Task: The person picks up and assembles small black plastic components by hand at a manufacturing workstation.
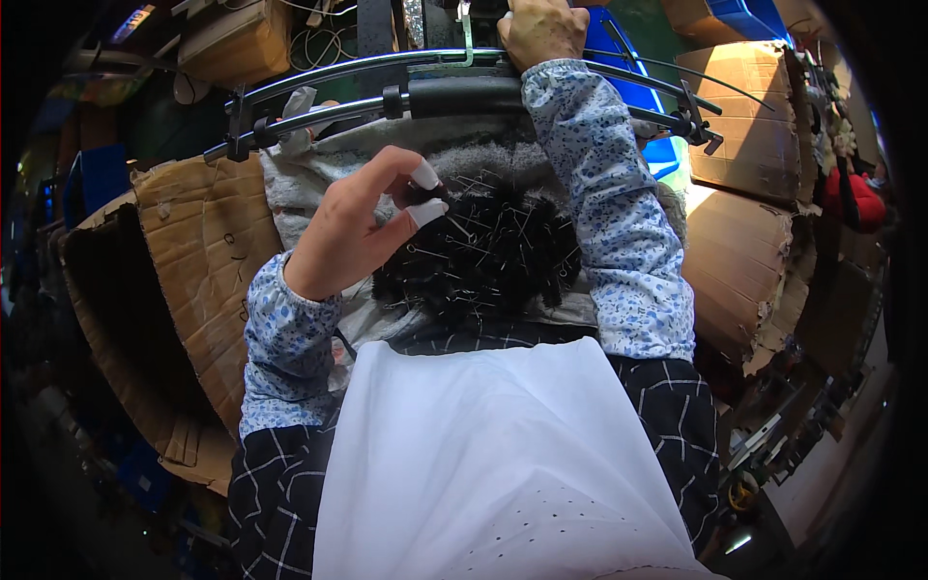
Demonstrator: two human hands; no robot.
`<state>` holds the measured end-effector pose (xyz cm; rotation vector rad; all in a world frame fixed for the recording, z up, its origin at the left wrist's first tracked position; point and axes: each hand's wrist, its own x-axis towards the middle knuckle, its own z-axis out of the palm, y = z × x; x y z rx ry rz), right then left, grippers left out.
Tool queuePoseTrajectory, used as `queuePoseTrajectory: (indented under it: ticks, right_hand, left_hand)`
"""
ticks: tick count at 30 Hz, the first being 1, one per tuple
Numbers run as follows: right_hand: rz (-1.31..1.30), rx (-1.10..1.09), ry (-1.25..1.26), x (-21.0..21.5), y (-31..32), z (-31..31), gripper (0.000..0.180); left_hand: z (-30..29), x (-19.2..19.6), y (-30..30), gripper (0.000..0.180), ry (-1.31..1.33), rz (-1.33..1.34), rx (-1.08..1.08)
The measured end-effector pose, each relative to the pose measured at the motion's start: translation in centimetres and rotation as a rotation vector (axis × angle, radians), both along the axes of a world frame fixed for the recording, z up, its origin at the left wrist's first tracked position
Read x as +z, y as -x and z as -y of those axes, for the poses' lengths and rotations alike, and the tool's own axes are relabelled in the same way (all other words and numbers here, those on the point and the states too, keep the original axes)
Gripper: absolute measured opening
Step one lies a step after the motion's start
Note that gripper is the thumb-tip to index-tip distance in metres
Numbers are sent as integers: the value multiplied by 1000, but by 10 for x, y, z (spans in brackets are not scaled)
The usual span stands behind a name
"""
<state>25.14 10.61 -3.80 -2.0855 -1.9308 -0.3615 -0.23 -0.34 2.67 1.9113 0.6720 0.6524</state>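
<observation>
Cardboard boxes [208,261] flank the fingers [425,175] on both sides. Black wire-stemmed brushes [493,251] lie heaped just right of the left hand [353,222], its white-capped fingertips nearly meeting; their grasp cannot be told. Right hand [546,34]: over a metal rail [358,69], fingers bent, hold indiscernible.

Black bristly pieces [498,253] with thin wire ends, heaped loosely, tangled, on grey cloth [307,182].
</observation>
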Motion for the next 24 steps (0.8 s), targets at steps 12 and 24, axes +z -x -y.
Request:
queuePoseTrajectory:
  ticks: [12,24]
  right_hand:
    - [-500,177,293,28,-104,-10,26]
    - [-556,450,531,87,-59,85,28]
  left_hand:
    - [-13,-11,0,39,84,135,-39]
    - [-8,-22,-54,39,-79,197,24]
